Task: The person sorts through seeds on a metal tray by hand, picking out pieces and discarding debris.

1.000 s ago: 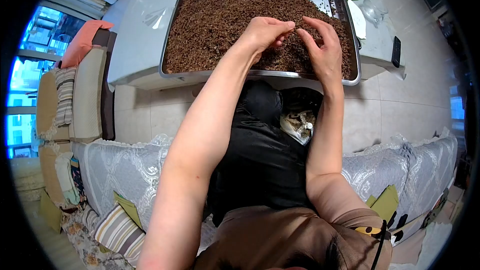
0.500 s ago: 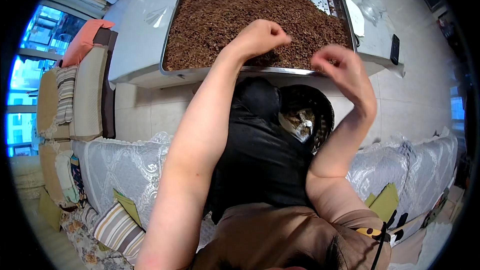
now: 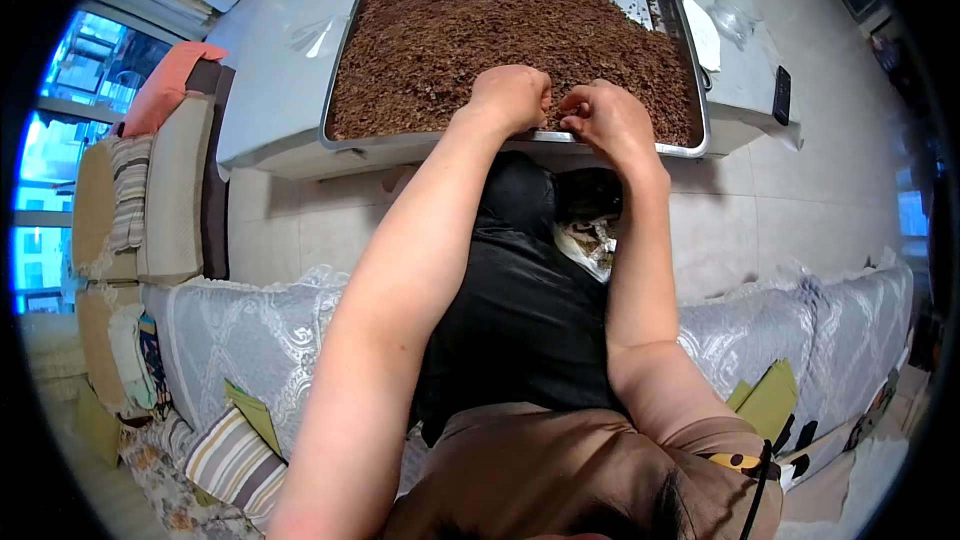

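A large metal tray (image 3: 632, 6) holds a wide heap of brown, crumbly dried bits (image 3: 450, 35). At the tray's near edge, my left hand (image 3: 512, 98) is closed with its fingers curled down at the bits. Close beside it on the right, my right hand (image 3: 612, 122) is bent inward, its thumb and fingers drawn into a pinch over the near rim. The fingertips of both hands almost meet. Whatever lies between them is too small or hidden to make out.
The tray rests on a white table (image 3: 270, 70). A black remote (image 3: 782, 95) lies at its right edge, near a clear plastic item (image 3: 735, 15). Below, a dark bin (image 3: 590, 188) with litter stands between my leg and right forearm. A lace-covered sofa (image 3: 250, 320) is behind.
My right hand has moved left and slightly down from the tray's right corner to beside my left hand. My left hand has shifted slightly down toward the near rim.
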Motion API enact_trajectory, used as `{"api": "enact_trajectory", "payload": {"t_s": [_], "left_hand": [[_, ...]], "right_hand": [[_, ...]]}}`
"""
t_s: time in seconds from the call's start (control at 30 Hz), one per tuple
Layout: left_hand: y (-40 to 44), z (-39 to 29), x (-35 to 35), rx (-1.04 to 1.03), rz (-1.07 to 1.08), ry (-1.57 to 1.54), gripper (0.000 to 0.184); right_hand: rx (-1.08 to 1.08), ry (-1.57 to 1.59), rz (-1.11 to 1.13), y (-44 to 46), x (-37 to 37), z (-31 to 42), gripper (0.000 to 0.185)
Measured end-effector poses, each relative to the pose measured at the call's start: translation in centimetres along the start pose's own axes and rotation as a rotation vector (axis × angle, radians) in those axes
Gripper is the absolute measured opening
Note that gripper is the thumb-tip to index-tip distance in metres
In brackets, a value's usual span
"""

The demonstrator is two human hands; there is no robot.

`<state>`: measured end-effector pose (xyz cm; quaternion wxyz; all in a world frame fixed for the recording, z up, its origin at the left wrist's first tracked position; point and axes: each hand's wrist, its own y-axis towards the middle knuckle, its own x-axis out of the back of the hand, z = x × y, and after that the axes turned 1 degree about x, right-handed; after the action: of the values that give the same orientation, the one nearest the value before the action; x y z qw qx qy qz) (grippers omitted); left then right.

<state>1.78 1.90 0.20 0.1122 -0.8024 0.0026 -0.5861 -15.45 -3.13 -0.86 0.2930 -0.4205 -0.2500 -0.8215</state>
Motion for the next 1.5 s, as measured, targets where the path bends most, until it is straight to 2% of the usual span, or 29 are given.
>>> {"api": "enact_trajectory", "payload": {"t_s": [0.23, 0.33, 0.43, 0.53, 0.63, 0.67, 0.77, 0.97, 1.07, 1.1, 1.17, 1.3, 1.4, 1.5], "left_hand": [[-0.1, 0.5, 0.3, 0.059, 0.039, -0.073, 0.018], [0.1, 0.4, 0.3, 0.052, 0.031, -0.089, 0.027], [0.0, 0.6, 0.6, 0.004, -0.007, -0.172, 0.028], [0.3, 0.5, -0.1, -0.086, -0.281, -0.204, 0.030], [1.2, 0.2, -0.3, -0.067, -0.169, -0.699, 0.032], [1.6, 0.2, -0.3, -0.051, -0.098, -0.775, 0.029], [1.2, -0.7, 0.4, -0.021, -0.106, -0.966, 0.024], [0.7, -1.4, 1.4, 0.019, -0.122, -0.874, 0.019], [1.6, -0.6, 0.3, -0.003, -0.228, -0.826, 0.019], [1.7, -0.6, 0.5, 0.027, -0.206, -0.939, 0.020], [1.7, -0.3, 1.1, 0.086, -0.160, -1.164, 0.021], [1.5, -0.2, 1.1, 0.149, -0.077, -1.291, 0.023], [1.3, -0.7, 1.5, 0.128, 0.105, -1.455, 0.025], [1.3, -1.6, 0.9, 0.098, 0.189, -1.442, 0.027]], "right_hand": [[0.081, -0.138, -0.086, 0.9, -2.5, -0.1, 0.010], [0.060, -0.108, -0.112, 0.8, -2.2, -0.2, 0.006], [-0.076, 0.004, -0.109, 0.8, -1.2, 0.4, 0.009], [-0.137, 0.175, -0.189, 1.1, -1.0, -0.1, 0.014], [-0.140, 0.255, -0.311, 1.2, -0.9, 0.1, 0.016], [-0.146, 0.254, -0.342, 1.3, -1.1, 0.0, 0.016], [-0.191, 0.395, -0.383, 1.7, -2.1, -0.7, 0.016], [-0.245, 0.603, -0.324, 1.9, -1.9, -0.9, 0.017], [-0.286, 0.583, -0.308, 1.8, -1.9, -1.4, 0.015], [-0.306, 0.561, -0.314, 1.7, -1.8, -1.6, 0.013], [-0.345, 0.810, -0.319, 1.9, -1.6, -2.1, 0.011], [-0.480, 1.228, -0.336, 1.8, 0.1, -1.1, 0.009], [-0.457, 1.260, -0.363, 1.9, -0.5, -1.1, 0.012], [-0.427, 1.307, -0.367, 2.1, -1.0, -0.8, 0.013]]}}
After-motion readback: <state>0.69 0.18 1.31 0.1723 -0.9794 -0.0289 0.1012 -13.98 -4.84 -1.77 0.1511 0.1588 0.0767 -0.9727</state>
